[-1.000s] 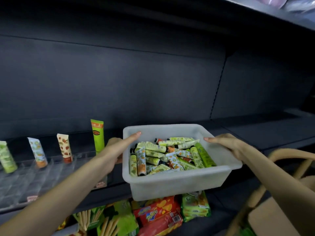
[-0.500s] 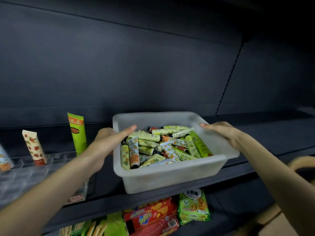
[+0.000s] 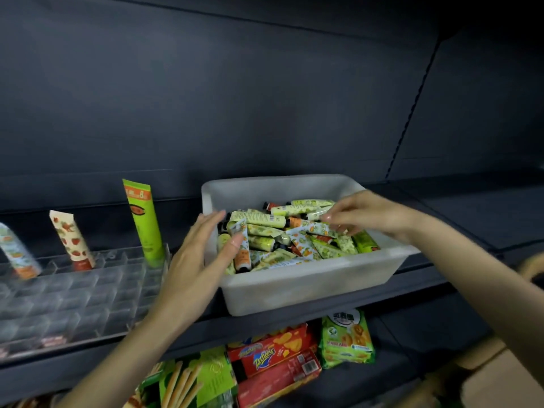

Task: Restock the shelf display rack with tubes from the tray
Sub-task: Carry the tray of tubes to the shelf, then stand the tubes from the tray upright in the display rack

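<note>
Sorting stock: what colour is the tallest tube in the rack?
Green tube, orange top band; head view.

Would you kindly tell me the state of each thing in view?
tray: resting on the shelf, full of loose tubes.
display rack: mostly unfilled.
green tube: upright in the rack.
strawberry tube: standing in the rack.
left hand: open, fingers straight at the tray's left rim.
right hand: fingers curled among the tubes; grip unclear.
</note>
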A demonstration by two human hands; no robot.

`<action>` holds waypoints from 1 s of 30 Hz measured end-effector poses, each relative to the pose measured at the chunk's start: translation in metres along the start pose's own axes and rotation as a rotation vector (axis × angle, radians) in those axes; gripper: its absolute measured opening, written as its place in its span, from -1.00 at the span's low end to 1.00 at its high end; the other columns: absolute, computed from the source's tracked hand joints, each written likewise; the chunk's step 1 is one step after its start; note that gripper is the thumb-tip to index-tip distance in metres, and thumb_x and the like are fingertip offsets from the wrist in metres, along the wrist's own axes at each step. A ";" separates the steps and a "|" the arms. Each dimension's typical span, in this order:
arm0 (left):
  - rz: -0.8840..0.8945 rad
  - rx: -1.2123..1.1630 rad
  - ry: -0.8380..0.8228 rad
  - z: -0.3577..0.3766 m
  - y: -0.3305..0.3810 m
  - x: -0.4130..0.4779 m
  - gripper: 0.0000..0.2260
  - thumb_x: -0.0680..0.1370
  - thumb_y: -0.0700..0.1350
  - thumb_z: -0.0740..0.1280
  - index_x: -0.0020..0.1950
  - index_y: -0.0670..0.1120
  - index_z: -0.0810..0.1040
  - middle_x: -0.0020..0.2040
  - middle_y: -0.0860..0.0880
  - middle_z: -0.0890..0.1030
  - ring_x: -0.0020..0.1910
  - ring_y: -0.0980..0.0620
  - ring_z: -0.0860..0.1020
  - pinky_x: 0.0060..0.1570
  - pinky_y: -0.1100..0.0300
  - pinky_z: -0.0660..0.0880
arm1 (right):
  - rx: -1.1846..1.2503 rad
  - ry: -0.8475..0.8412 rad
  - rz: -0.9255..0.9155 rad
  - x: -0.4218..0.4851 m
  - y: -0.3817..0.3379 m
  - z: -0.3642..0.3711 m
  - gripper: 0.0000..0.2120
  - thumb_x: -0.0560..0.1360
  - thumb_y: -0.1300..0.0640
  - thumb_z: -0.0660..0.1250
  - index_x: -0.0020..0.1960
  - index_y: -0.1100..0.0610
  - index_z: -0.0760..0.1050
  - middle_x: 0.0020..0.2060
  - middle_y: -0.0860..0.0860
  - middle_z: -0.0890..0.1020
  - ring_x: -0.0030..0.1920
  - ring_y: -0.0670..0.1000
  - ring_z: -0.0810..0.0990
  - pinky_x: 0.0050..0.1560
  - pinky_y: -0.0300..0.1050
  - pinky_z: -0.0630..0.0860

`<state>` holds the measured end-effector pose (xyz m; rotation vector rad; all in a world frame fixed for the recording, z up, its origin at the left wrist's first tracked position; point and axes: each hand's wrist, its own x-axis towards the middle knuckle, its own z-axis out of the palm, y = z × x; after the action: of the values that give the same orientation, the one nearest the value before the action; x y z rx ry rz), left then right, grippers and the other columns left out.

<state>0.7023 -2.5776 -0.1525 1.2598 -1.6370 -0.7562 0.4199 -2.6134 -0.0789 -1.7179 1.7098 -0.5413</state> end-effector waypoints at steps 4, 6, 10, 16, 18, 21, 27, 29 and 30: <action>-0.011 -0.044 -0.021 -0.002 0.000 -0.002 -0.33 0.33 0.43 0.17 0.42 0.27 0.28 0.44 0.31 0.10 0.42 0.39 0.03 0.33 0.31 0.05 | -0.081 -0.086 0.123 0.021 -0.006 0.027 -0.46 0.44 -0.10 0.42 0.07 0.40 0.55 -0.18 0.06 0.54 -0.15 0.00 0.50 -0.20 -0.20 0.48; -0.011 0.000 -0.048 -0.002 -0.002 -0.003 -0.35 0.45 0.38 0.22 0.49 0.21 0.20 0.48 0.28 0.07 0.42 0.36 0.01 0.34 0.30 0.02 | -0.124 -0.092 0.181 0.030 -0.008 0.034 -0.57 0.42 -0.12 0.44 -0.18 0.28 0.53 -0.24 0.08 0.47 -0.23 0.02 0.42 -0.25 -0.17 0.39; -0.013 -0.007 -0.079 0.001 0.000 -0.007 -0.32 0.43 0.27 0.15 0.53 0.16 0.12 0.54 0.22 0.03 0.40 0.40 -0.05 0.33 0.33 -0.04 | -0.189 -0.078 0.207 0.039 -0.007 0.045 -0.57 0.36 -0.16 0.47 -0.25 0.19 0.44 -0.08 0.08 0.53 -0.01 0.05 0.51 -0.05 -0.10 0.41; -0.021 -0.033 -0.096 -0.002 0.003 -0.008 -0.31 0.42 0.28 0.13 0.54 0.16 0.12 0.54 0.21 0.05 0.41 0.37 -0.03 0.34 0.30 -0.02 | -0.023 -0.052 0.169 0.038 -0.011 0.049 -0.68 0.37 0.10 0.53 -0.22 0.24 0.41 -0.33 0.07 0.49 -0.33 -0.01 0.43 -0.33 -0.23 0.34; -0.026 -0.049 -0.094 -0.004 0.003 -0.008 -0.31 0.42 0.30 0.14 0.53 0.15 0.14 0.52 0.23 0.08 0.41 0.35 0.01 0.35 0.28 0.02 | 0.036 -0.021 0.147 0.035 -0.012 0.044 -0.65 0.35 0.13 0.54 -0.33 0.15 0.36 -0.42 0.00 0.42 -0.35 -0.03 0.39 -0.33 -0.22 0.37; -0.040 -0.164 -0.064 -0.010 0.002 -0.007 -0.36 0.43 0.41 0.22 0.44 0.17 0.32 0.51 0.21 0.21 0.45 0.30 0.13 0.35 0.29 0.12 | 0.169 0.076 0.074 0.022 -0.019 0.030 -0.75 0.34 0.17 0.54 -0.25 0.17 0.46 -0.29 0.07 0.58 -0.25 -0.01 0.59 -0.14 -0.17 0.60; 0.059 -0.207 -0.106 -0.020 0.015 0.006 -0.50 0.34 0.40 0.19 0.21 0.26 0.48 0.28 0.26 0.51 0.31 0.32 0.41 0.32 0.21 0.35 | 0.456 0.141 -0.238 -0.008 -0.076 0.013 -0.85 0.36 0.26 0.50 -0.26 0.16 0.53 -0.30 0.06 0.68 -0.27 -0.03 0.65 -0.16 -0.19 0.63; 0.109 -0.220 -0.148 -0.020 0.024 0.013 -0.50 0.39 0.35 0.23 0.24 0.16 0.51 0.24 0.22 0.56 0.28 0.30 0.46 0.31 0.20 0.38 | 0.457 0.111 -0.318 -0.014 -0.098 0.021 -0.88 0.37 0.24 0.49 -0.21 0.18 0.54 -0.26 0.09 0.69 -0.26 -0.02 0.66 -0.17 -0.19 0.62; 0.128 -0.240 -0.169 -0.019 0.029 0.016 -0.53 0.43 0.29 0.27 0.24 0.09 0.54 0.22 0.19 0.59 0.25 0.29 0.49 0.28 0.22 0.40 | 0.452 0.105 -0.350 -0.016 -0.107 0.027 -0.88 0.38 0.24 0.49 -0.20 0.19 0.54 -0.25 0.10 0.69 -0.25 -0.03 0.66 -0.16 -0.19 0.61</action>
<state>0.7075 -2.5832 -0.1154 0.9343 -1.6863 -0.9686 0.5146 -2.6000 -0.0213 -1.6727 1.2269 -1.1014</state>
